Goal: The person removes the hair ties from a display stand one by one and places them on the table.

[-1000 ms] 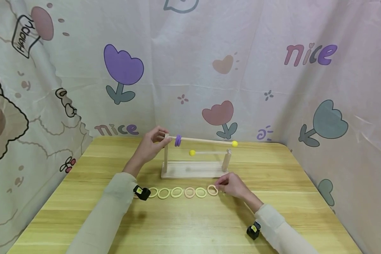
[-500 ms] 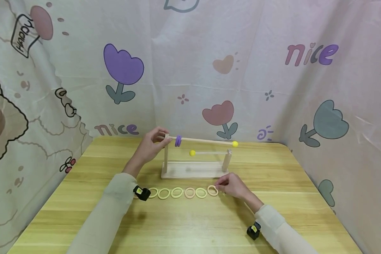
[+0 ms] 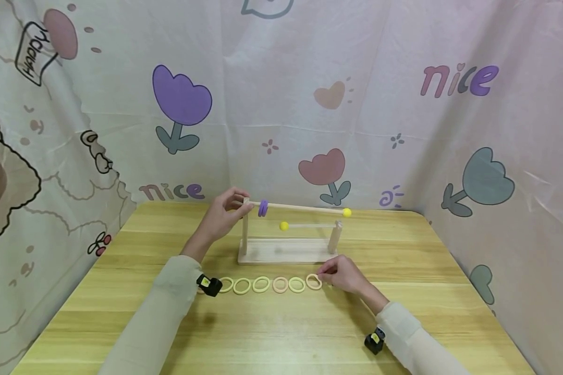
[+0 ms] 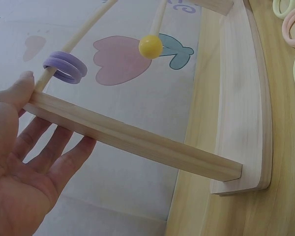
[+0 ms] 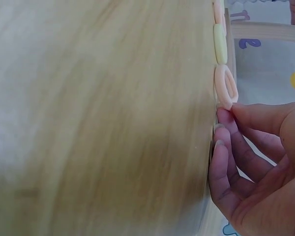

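Observation:
A wooden rack (image 3: 281, 252) stands on the table, with a post at each end. Its upper rod (image 3: 305, 208) runs from the left post to a yellow ball tip; purple rings (image 4: 66, 67) hang on it near that post. My left hand (image 3: 220, 219) grips the top of the left post (image 4: 137, 130), thumb by the rod, fingers behind. My right hand (image 3: 344, 274) pinches the edge of a peach ring (image 5: 226, 84) between thumb and index finger. That ring is tilted slightly, at the right end of a row in front of the rack.
Several yellow and peach rings (image 3: 261, 284) lie in the row, its left end partly hidden by the left wrist camera (image 3: 209, 285). A lower rod with a yellow ball (image 3: 284, 226) points left from the right post. A printed cloth (image 3: 272, 104) hangs behind the table.

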Available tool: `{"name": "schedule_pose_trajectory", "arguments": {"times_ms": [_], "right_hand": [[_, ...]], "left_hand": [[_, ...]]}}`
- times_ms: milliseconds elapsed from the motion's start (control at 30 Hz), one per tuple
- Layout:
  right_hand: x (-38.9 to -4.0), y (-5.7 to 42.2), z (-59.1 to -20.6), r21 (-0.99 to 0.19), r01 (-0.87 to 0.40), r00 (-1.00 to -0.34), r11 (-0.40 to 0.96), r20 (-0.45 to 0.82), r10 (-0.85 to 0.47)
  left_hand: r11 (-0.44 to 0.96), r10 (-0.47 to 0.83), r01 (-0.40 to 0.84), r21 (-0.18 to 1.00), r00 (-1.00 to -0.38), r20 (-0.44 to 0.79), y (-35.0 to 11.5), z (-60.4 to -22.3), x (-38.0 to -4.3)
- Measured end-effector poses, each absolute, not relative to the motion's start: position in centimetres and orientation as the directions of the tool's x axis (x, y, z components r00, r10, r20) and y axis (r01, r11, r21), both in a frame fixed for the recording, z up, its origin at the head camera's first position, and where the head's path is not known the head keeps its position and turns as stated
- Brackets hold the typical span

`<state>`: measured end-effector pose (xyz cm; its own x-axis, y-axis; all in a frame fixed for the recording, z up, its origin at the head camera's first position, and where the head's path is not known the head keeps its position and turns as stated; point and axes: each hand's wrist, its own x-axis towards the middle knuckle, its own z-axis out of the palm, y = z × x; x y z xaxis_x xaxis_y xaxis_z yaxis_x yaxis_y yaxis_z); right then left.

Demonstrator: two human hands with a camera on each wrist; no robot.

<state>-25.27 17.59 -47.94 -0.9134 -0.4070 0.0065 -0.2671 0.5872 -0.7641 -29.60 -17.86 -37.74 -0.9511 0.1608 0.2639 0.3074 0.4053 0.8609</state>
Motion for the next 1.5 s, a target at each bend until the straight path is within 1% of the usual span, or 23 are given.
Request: {"name": "schedule_pose_trajectory", "arguments": {"times_ms": [733, 1267, 1400, 1500], "right_hand": [[-25.3, 17.8, -48.0, -0.752, -0.278, -0.918, 0.597, 0.024, -0.396], [-25.2, 17.9, -47.8, -0.75, -0.298, -0.908, 0.59, 0.032, -0.417], [-25.2, 17.8, -47.3, -0.731, -0.295, -0.919, 0.616, 0.04, -0.392], [-25.3, 17.7, -46.9, -0.725, -0.266, -0.936, 0.635, 0.037, -0.35]], "left_hand": [[0.398, 0.169, 0.325, 0.858, -0.945, 0.279, -17.8, -37.7, -29.6], [0.398, 0.169, 0.311, 0.863, -0.95, 0.264, -17.6, -37.2, -29.1], [0.393, 0.171, 0.318, 0.862, -0.947, 0.271, -17.8, -37.6, -29.4], [0.391, 0.17, 0.317, 0.864, -0.947, 0.271, -17.8, -37.6, -29.4]]}}
